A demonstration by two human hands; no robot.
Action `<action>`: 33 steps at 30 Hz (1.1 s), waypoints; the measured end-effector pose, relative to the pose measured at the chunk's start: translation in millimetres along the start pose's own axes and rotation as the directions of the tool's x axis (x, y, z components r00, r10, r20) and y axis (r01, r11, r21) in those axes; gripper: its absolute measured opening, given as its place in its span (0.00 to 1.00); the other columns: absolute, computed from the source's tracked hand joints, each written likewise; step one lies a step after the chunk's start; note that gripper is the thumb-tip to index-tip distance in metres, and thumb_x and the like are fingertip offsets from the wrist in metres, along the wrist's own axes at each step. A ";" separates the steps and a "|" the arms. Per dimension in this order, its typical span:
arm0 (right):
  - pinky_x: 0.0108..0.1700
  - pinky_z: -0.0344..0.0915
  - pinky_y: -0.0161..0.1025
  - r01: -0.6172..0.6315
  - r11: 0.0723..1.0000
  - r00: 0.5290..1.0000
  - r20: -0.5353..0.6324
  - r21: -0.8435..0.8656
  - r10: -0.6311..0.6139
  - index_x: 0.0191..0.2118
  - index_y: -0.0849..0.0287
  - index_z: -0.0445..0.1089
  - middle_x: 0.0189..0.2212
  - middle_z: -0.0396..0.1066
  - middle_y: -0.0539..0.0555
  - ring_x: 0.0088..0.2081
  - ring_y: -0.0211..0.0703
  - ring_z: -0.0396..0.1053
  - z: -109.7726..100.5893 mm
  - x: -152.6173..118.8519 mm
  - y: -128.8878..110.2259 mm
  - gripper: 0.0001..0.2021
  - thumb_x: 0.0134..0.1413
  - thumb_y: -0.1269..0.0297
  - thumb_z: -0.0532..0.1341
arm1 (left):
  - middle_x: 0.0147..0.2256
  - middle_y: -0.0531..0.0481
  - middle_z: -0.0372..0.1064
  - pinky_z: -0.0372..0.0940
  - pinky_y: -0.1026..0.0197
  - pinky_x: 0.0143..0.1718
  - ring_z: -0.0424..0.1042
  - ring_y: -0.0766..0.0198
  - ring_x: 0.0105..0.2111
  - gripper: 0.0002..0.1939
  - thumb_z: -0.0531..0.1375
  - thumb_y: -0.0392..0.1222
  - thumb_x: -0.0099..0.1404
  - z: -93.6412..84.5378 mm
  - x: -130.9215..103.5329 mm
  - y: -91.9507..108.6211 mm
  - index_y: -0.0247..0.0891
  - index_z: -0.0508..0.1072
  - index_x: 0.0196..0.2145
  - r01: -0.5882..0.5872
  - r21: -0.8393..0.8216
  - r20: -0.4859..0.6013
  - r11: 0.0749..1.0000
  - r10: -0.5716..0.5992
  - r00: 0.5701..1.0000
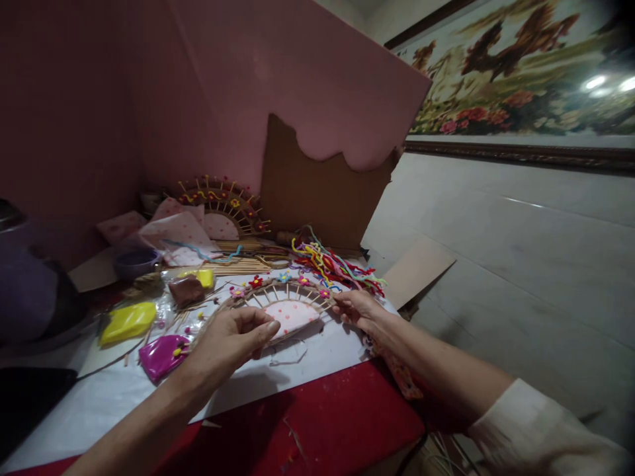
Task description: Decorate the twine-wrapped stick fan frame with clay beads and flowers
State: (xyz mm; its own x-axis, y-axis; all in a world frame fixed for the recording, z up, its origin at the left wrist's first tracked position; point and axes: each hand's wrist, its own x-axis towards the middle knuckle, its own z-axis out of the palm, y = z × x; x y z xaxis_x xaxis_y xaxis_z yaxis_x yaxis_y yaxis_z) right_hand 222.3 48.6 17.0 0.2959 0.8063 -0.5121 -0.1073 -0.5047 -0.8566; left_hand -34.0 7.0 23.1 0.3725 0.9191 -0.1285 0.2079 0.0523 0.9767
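Observation:
A half-round fan craft (pixel 292 316) of thin sticks lies on the white sheet, with a pink dotted centre and a brown rim. Small flowers in pink, red, blue and purple sit along that rim. My right hand (pixel 361 308) pinches the fan's right end between thumb and fingers. In front of the fan's left part is my left hand (pixel 243 334), its thumb and index finger pressed together; whatever they hold, if anything, cannot be made out. The hand hides the fan's left end.
Colourful pipe cleaners (pixel 332 261) are heaped behind the fan. Yellow clay (pixel 127 322) and magenta clay (pixel 163 357) packets lie left. A second fan (pixel 223 208) leans behind thin sticks (pixel 238 266), near cut cardboard (pixel 322 185). The red table edge (pixel 342 410) is nearest me.

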 end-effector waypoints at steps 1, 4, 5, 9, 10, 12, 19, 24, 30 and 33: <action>0.14 0.50 0.26 0.005 1.000 1.000 0.000 0.003 -0.005 0.25 0.62 0.61 0.15 0.64 0.48 0.16 0.30 0.61 0.0 0.2 0.6 0.09 0.55 0.75 0.55 | 0.15 0.57 0.60 0.41 0.67 0.17 0.49 0.74 0.14 0.21 0.61 0.58 0.52 -0.2 0.2 0.1 0.34 0.70 0.27 -0.001 0.000 0.003 1.000 0.001 1.000; 0.14 0.51 0.25 0.014 1.000 1.000 0.007 0.015 -0.014 0.25 0.62 0.62 0.15 0.64 0.48 0.16 0.30 0.61 -0.9 -0.5 1.6 0.09 0.56 0.74 0.55 | 0.15 0.57 0.60 0.42 0.67 0.17 0.50 0.74 0.14 0.21 0.61 0.58 0.51 -1.1 0.6 0.1 0.34 0.70 0.26 -0.003 -0.002 0.008 1.000 0.003 1.000; 0.14 0.51 0.25 0.013 1.000 1.000 0.010 0.020 -0.013 0.26 0.62 0.62 0.16 0.64 0.48 0.16 0.30 0.61 -1.6 -1.0 1.6 0.08 0.56 0.74 0.55 | 0.15 0.57 0.60 0.42 0.67 0.17 0.51 0.74 0.14 0.21 0.61 0.58 0.50 -1.3 0.8 0.0 0.34 0.70 0.25 -0.002 -0.003 0.008 1.000 0.002 1.000; 0.17 0.57 0.26 -0.010 0.999 1.000 0.030 0.044 0.008 0.28 0.62 0.63 0.18 0.67 0.49 0.18 0.32 0.65 -5.5 -3.9 -0.3 0.07 0.57 0.70 0.57 | 0.15 0.57 0.60 0.42 0.67 0.17 0.51 0.73 0.14 0.20 0.62 0.57 0.50 -1.0 2.2 -0.9 0.35 0.70 0.25 -0.002 -0.018 0.007 1.000 0.003 1.000; 0.18 0.58 0.27 -0.016 0.999 0.999 0.036 0.050 0.015 0.28 0.62 0.63 0.18 0.67 0.50 0.18 0.32 0.66 -6.6 -4.6 -0.9 0.07 0.57 0.69 0.57 | 0.15 0.57 0.60 0.42 0.67 0.17 0.51 0.73 0.14 0.20 0.62 0.57 0.49 -0.7 2.7 -1.1 0.35 0.71 0.25 -0.003 -0.024 0.007 1.000 0.003 1.000; 0.19 0.59 0.27 -0.026 0.998 0.999 0.045 0.061 0.024 0.27 0.62 0.62 0.19 0.67 0.50 0.19 0.33 0.67 -8.3 -5.6 -1.9 0.09 0.58 0.67 0.56 | 0.15 0.57 0.60 0.42 0.67 0.17 0.51 0.73 0.14 0.21 0.62 0.58 0.48 0.1 3.7 -1.4 0.35 0.71 0.25 0.001 -0.035 0.004 0.999 -0.001 1.000; 0.20 0.60 0.27 -0.043 0.997 0.997 0.062 0.060 0.039 0.31 0.62 0.64 0.22 0.68 0.51 0.20 0.32 0.67 -10.9 -5.7 -2.1 0.05 0.57 0.67 0.57 | 0.14 0.57 0.60 0.42 0.67 0.17 0.50 0.73 0.13 0.22 0.62 0.60 0.47 -0.1 3.7 -0.7 0.35 0.70 0.26 0.023 -0.012 -0.005 1.000 -0.023 1.000; 0.19 0.61 0.26 -0.056 0.997 0.995 0.083 0.047 0.052 0.34 0.63 0.64 0.24 0.70 0.53 0.22 0.33 0.69 -11.9 -4.6 -1.8 0.02 0.58 0.70 0.55 | 0.15 0.57 0.61 0.42 0.67 0.17 0.50 0.73 0.14 0.22 0.61 0.60 0.48 -0.2 2.4 1.4 0.34 0.71 0.26 0.018 0.015 -0.006 1.000 -0.018 1.000; 0.21 0.65 0.28 -0.025 1.000 0.997 0.077 0.019 0.023 0.35 0.63 0.61 0.24 0.70 0.57 0.26 0.39 0.73 -19.5 -10.0 -6.2 0.04 0.60 0.67 0.55 | 0.15 0.56 0.61 0.42 0.67 0.17 0.51 0.72 0.14 0.22 0.62 0.60 0.47 0.3 4.6 -0.4 0.35 0.71 0.25 0.027 0.026 -0.037 0.999 -0.026 0.999; 0.19 0.64 0.29 0.014 1.000 0.999 0.052 0.004 -0.014 0.33 0.63 0.62 0.24 0.71 0.57 0.25 0.39 0.72 -26.1 -23.7 -8.6 0.08 0.59 0.64 0.56 | 0.16 0.55 0.63 0.47 0.67 0.18 0.56 0.70 0.16 0.21 0.61 0.59 0.49 -0.5 6.9 -5.2 0.35 0.72 0.26 -0.013 0.069 -0.041 0.998 0.016 0.999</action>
State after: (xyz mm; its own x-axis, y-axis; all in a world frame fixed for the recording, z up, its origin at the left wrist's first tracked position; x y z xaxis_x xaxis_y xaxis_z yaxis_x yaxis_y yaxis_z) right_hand 240.9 25.8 38.1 0.2479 0.8283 -0.5025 -0.1070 -0.4921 -0.8639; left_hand -33.0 13.3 17.2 0.3384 0.9350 -0.1059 0.2647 0.0134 0.9642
